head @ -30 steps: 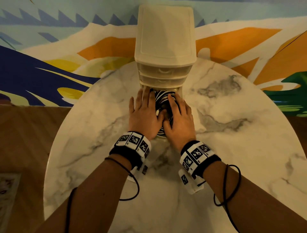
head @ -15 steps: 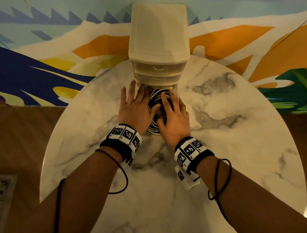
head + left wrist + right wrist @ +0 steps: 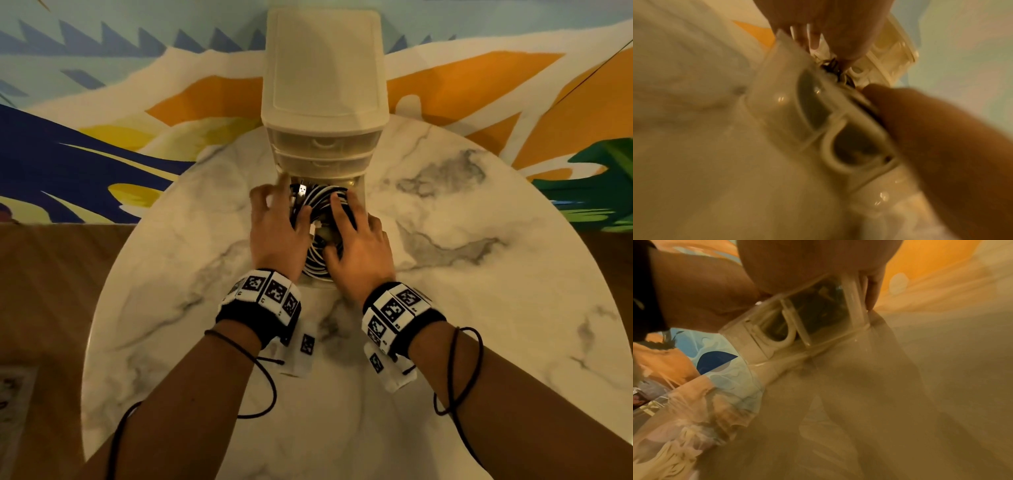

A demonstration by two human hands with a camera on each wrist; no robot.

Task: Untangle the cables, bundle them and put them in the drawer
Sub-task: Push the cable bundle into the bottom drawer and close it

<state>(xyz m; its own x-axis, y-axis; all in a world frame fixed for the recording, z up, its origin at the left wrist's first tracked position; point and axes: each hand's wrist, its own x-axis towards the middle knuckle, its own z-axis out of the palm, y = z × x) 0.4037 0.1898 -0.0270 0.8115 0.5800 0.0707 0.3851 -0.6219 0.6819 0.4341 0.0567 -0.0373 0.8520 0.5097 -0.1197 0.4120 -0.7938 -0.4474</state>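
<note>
The fingers (image 3: 337, 205) of the right hand (image 3: 359, 250) lie nearly straight on top of the coiled cables (image 3: 317, 209), pressing the black-and-white loops down into the open bottom drawer (image 3: 359, 192). The fingers (image 3: 274, 195) of the left hand (image 3: 277, 233) are spread wide and relaxed at the drawer's left edge, the thumb (image 3: 303, 219) tucked in against the coil; they hold nothing that can be seen. A white plug end (image 3: 301, 189) pokes up at the back of the bundle, close under the drawer above.

The cables sit inside the pulled-out drawer of the small cream drawer unit (image 3: 323, 68), which stands at the far side of the round marble table (image 3: 479, 274). Both wrist views are blurred (they show little beyond the clear drawer front (image 3: 849, 142) and its curved handle), so how fully the coil sits below the rim cannot be told.

The step in hand looks to be seating the bundle so the drawer can close. To do it well, the person should flatten the loops evenly with both palms, push that raised plug end down below the rim, and keep stray loops off the drawer's sides. Then slide the drawer in by its front, steadying the light unit so it does not shift backward on the smooth table.
</note>
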